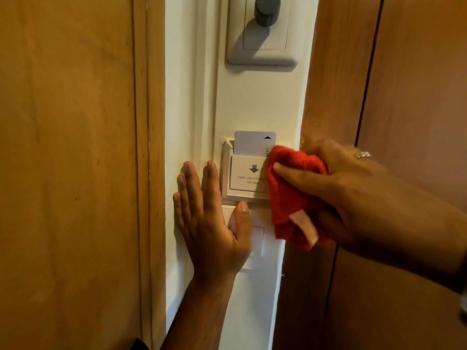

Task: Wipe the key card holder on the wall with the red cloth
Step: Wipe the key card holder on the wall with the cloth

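The white key card holder [242, 176] is fixed to the cream wall at mid-frame, with a white card [252, 142] standing in its slot. My right hand [336, 183] grips a bunched red cloth [293, 193] and presses it against the holder's right side, hiding that edge. A pale label hangs from the cloth's lower part. My left hand [204, 223] lies flat on the wall just left of and below the holder, fingers spread, thumb touching its bottom edge.
A grey-knobbed dial switch plate [262, 34] sits higher on the wall. A white switch plate [262, 246] lies below the holder, partly under my left hand. Wooden door frame [149, 147] on the left, wooden panel [379, 84] on the right.
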A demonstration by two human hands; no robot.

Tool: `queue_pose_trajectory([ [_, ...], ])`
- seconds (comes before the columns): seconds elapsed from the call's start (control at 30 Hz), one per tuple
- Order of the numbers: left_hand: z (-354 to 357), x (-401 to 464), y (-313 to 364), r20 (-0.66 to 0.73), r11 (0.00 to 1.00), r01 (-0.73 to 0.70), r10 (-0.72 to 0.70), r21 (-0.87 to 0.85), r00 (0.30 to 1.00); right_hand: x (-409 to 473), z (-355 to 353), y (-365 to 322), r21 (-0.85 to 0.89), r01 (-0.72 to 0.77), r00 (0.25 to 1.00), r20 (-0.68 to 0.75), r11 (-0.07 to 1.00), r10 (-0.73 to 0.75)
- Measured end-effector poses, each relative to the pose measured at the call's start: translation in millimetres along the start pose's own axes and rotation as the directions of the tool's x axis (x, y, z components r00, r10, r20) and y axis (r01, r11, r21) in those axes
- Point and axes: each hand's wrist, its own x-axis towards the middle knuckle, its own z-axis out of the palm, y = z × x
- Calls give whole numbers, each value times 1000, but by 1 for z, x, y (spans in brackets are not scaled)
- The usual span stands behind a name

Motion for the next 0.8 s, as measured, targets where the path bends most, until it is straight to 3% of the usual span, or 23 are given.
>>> queue_pose_trajectory([
  [0.13, 0, 1, 1, -6, 1000, -1, 1, -3, 1000, -1, -1, 1, -25, 71, 987, 145, 997, -67],
  [0.27, 0, 0, 0, -2, 1000, 1, -1, 3, 1000, 1, -6, -2, -33, 42, 998, 43, 999, -41],
  [0.37, 0, 0, 0, -9, 1000, -1, 1, 4, 1000, 0, -1, -10, -45, 76, 991, 116, 996, -71],
  [0.5, 1, 0, -1, -5, 1000, -12, 12, 27, 1000, 12, -15, -16, -145, 43, 998, 44, 989, -37],
  [0.63, -1, 1, 1, -2, 1000, 6, -6, 9, 1000, 22, -27, -23, -235, 97, 993, 86, 967, -79],
  [0.73, 0, 1, 0, 1, 1000, 4, -4, 16, 1000, 30, -38, -28, -214, 76, 997, 37, 974, -70],
  [0.8, 1, 0, -1, 5, 998, -17, 17, 53, 1000, 35, -36, -32, -204, 132, 990, 78, 970, -119],
])
